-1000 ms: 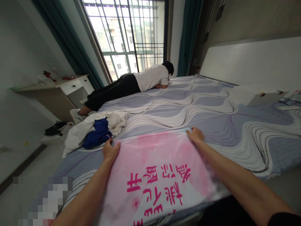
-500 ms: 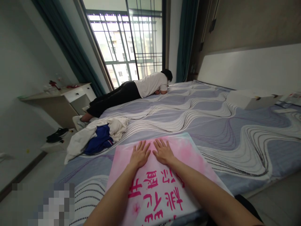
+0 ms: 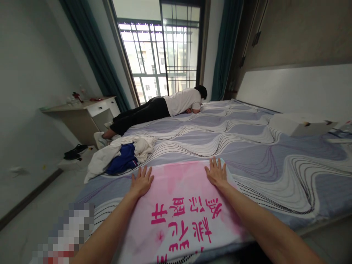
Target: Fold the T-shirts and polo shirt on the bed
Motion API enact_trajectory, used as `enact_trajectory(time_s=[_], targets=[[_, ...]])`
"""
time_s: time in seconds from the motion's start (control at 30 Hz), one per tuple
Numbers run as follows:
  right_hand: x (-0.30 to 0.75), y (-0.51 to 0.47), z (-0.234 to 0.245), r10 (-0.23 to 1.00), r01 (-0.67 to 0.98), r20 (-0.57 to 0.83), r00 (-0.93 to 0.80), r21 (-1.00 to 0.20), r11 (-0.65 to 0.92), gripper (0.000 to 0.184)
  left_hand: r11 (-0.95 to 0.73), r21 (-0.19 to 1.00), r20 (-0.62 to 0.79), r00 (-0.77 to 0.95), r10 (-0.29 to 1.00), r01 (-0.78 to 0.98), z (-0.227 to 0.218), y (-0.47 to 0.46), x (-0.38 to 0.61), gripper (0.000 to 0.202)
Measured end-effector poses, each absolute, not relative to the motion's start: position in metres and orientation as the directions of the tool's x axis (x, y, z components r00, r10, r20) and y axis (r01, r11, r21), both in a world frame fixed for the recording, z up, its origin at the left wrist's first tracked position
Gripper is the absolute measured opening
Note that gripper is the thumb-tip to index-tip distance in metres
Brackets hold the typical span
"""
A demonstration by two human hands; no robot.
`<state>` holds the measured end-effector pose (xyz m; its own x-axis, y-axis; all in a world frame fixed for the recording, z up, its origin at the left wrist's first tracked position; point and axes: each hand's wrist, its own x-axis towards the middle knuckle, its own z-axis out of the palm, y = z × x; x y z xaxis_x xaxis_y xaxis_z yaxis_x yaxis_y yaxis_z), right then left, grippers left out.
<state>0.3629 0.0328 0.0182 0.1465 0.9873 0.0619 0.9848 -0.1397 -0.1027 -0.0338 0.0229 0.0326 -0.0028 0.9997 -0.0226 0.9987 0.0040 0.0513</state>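
Observation:
A pink and white cloth [image 3: 178, 183] with large magenta characters lies flat on the bed in front of me. My left hand [image 3: 142, 181] rests flat on its far left corner, fingers spread. Near the far right corner, my right hand [image 3: 216, 172] presses palm down, fingers also stretched apart. Nothing is held in either hand. The cloth's near edge reaches the bed's front edge.
The bed [image 3: 247, 157] has a wavy grey and white sheet. A person [image 3: 181, 102] lies across its far side. Clothes [image 3: 121, 157] in white and blue are heaped at left. A white box [image 3: 299, 124] stands at right, a desk [image 3: 82, 110] by the wall.
My hands have slid apart from the middle of the cloth's far edge, the left one to the left and the right one to the right. The view has shifted slightly.

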Motion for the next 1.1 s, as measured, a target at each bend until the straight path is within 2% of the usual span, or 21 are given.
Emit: enact_trajectory(time_s=[0.07,0.13,0.2,0.3,0.43,0.57,0.67,0.73,0.83,0.9,1.0,1.1], targets=[[0.340,0.007,0.018,0.993,0.992,0.094,0.077,-0.107,-0.067,0.066,0.005,0.032,0.056,-0.007,0.998,0.999,0.036,0.004,-0.004,0.062],[0.315,-0.027,0.015,0.996,0.985,0.080,-0.049,-0.160,0.061,0.064,-0.139,0.049,0.163,0.129,0.978,0.989,0.032,-0.023,0.032,0.061],[0.296,-0.064,0.011,0.980,0.954,0.054,-0.191,-0.227,0.198,0.064,-0.337,0.116,0.179,0.314,0.933,0.935,0.022,-0.058,0.063,0.062],[0.295,-0.107,0.008,0.957,0.919,0.044,-0.288,-0.268,0.289,0.066,-0.444,0.150,0.188,0.415,0.890,0.884,0.008,-0.106,0.083,0.062],[0.341,-0.132,0.008,0.976,0.950,0.041,-0.215,-0.224,0.218,0.066,-0.321,0.145,0.171,0.296,0.940,0.936,0.002,-0.144,0.050,0.060],[0.386,-0.142,0.005,0.999,0.986,0.040,-0.023,-0.161,0.030,0.070,-0.115,0.103,0.169,0.096,0.981,0.988,-0.002,-0.162,0.002,0.062],[0.378,-0.155,0.008,0.994,0.981,0.044,0.105,-0.171,-0.096,0.069,0.010,0.063,0.200,-0.022,0.979,0.998,-0.003,-0.174,0.000,0.064],[0.352,-0.171,0.012,0.998,0.975,0.053,0.020,-0.223,-0.008,0.069,-0.051,0.055,0.223,0.037,0.974,0.997,-0.002,-0.182,0.019,0.063],[0.306,-0.196,0.017,0.946,0.895,0.084,-0.312,-0.307,0.322,0.070,-0.366,0.078,0.206,0.345,0.916,0.927,0.000,-0.194,0.055,0.063],[0.291,-0.205,0.018,0.904,0.843,0.076,-0.421,-0.334,0.421,0.070,-0.448,0.094,0.185,0.427,0.885,0.889,-0.002,-0.202,0.066,0.063],[0.305,-0.199,0.014,0.950,0.901,-0.002,-0.313,-0.317,0.296,0.067,-0.337,0.103,0.179,0.316,0.932,0.936,-0.010,-0.209,0.054,0.058],[0.341,-0.171,0.012,0.997,0.976,-0.074,-0.015,-0.218,-0.001,0.068,-0.194,0.139,0.202,0.164,0.966,0.971,-0.011,-0.197,0.029,0.050]])
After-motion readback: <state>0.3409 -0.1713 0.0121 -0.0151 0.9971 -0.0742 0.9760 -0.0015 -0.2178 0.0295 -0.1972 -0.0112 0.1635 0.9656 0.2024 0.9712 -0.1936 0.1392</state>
